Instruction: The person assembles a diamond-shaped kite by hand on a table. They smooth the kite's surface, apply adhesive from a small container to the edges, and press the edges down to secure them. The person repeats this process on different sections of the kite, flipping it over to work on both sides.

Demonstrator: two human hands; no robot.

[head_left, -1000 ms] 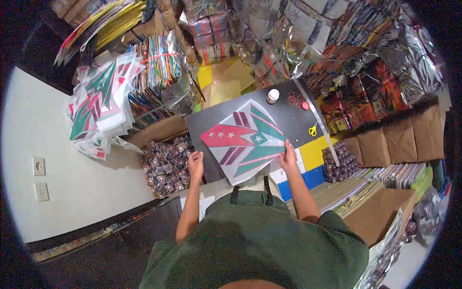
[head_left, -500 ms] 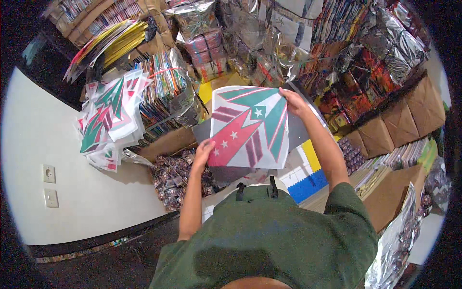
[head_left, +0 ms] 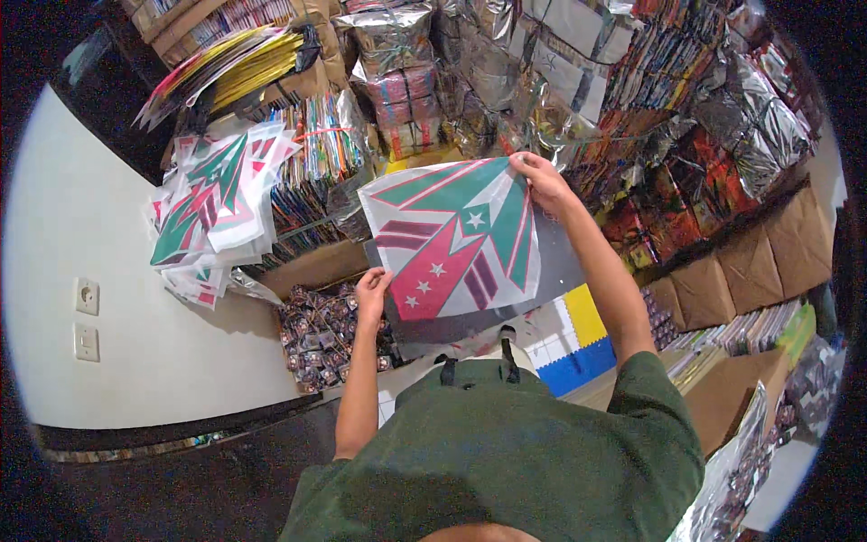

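A square white printed sheet [head_left: 474, 219], patterned with green and red angular shapes and white stars, is spread between my hands. My right hand [head_left: 545, 185] pinches its far right corner. Lower down, my left hand [head_left: 372, 294] has its fingers closed at the sheet's left edge. Beneath the sheet lies a flat dark grey board [head_left: 560, 257], partly covered by it. To the left, a loose pile of similar printed sheets [head_left: 217, 203] rests on stacked goods, its edges uneven.
Tied bundles of colourful packets [head_left: 316, 144] and silvery wrapped packs [head_left: 393, 41] crowd the far side. Brown paper parcels [head_left: 736, 271] line the right. Small wrapped items [head_left: 325, 339] fill a spot by my left forearm. Blue matting [head_left: 578, 366] shows below the board. A white wall [head_left: 163, 352] stands left.
The sheet has shifted left and tilted, its far left corner swinging outward. My right hand has moved slightly left and up, my left hand slightly left and down. The view has turned a little.
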